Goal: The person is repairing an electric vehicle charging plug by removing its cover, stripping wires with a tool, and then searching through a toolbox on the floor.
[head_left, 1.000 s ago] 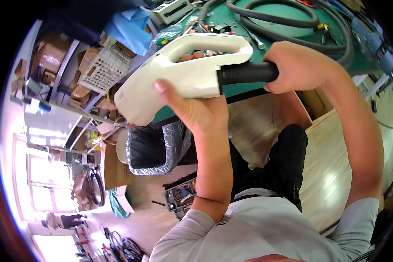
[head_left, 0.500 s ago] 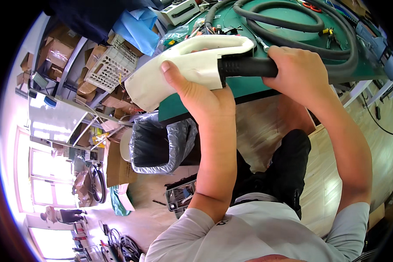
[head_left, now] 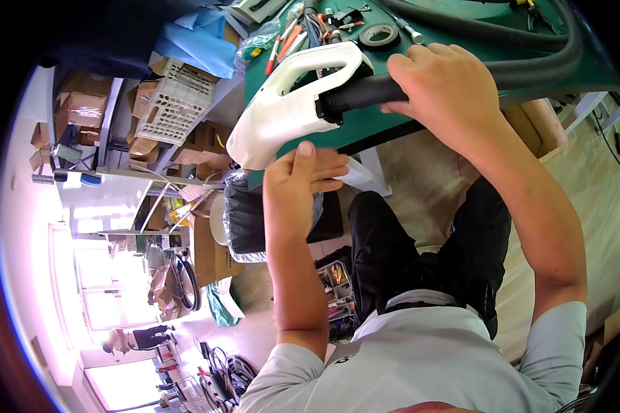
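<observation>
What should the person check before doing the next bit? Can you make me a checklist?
1. Right grip closed: ok, it wraps around the black tube.
2. Left grip holding the white handle: not ok, it is open and not holding it.
3. Tube lined up with the handle: ok, it runs into the handle's end.
4. Tube pushed all the way in: cannot tell, the inside is hidden.
5. Space free of clutter: not ok, a tape roll lies nearby on the green table.

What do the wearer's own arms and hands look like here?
The left hand and right hand are ungloved, with no watch or band showing. Short light-grey sleeves leave the forearms bare; the shirt bears a small dark mark.
</observation>
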Motion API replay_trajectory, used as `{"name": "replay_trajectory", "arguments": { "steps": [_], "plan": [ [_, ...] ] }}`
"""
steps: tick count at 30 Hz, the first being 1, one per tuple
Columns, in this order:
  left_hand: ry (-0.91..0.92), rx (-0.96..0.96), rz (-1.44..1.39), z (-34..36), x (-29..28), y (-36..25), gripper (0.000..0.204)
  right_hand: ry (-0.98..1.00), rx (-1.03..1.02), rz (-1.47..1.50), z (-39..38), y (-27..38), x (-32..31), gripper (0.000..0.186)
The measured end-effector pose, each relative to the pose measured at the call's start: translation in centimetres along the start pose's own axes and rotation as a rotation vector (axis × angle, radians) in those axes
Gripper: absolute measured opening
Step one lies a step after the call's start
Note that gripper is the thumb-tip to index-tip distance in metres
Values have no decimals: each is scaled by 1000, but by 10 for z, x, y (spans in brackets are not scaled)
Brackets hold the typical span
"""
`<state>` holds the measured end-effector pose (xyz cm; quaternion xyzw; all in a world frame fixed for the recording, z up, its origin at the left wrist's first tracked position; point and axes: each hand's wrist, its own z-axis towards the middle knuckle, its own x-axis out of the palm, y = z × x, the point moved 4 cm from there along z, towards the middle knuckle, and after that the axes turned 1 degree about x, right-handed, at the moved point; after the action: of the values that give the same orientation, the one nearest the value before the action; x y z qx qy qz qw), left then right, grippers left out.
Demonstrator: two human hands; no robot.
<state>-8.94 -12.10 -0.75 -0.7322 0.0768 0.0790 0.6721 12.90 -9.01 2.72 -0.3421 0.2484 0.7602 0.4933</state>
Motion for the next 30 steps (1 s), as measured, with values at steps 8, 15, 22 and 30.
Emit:
{"name": "replay_trajectory", "arguments": {
  "steps": [8,15,22,30],
  "plan": [
    [-567,916,943,45,-22,-46,33,-36,-52,8,-5,-3,14,33],
    [-397,828,929,67,-17,-35,37,-227,-46,73,-30,-11,-1,38],
    [-373,810,937,68,-11,-33,39,-293,31,94,-48,-16,10,45],
    [-354,814,819,79,-15,-29,33,-336,14,88,-49,-21,20,43]
  ]
}}
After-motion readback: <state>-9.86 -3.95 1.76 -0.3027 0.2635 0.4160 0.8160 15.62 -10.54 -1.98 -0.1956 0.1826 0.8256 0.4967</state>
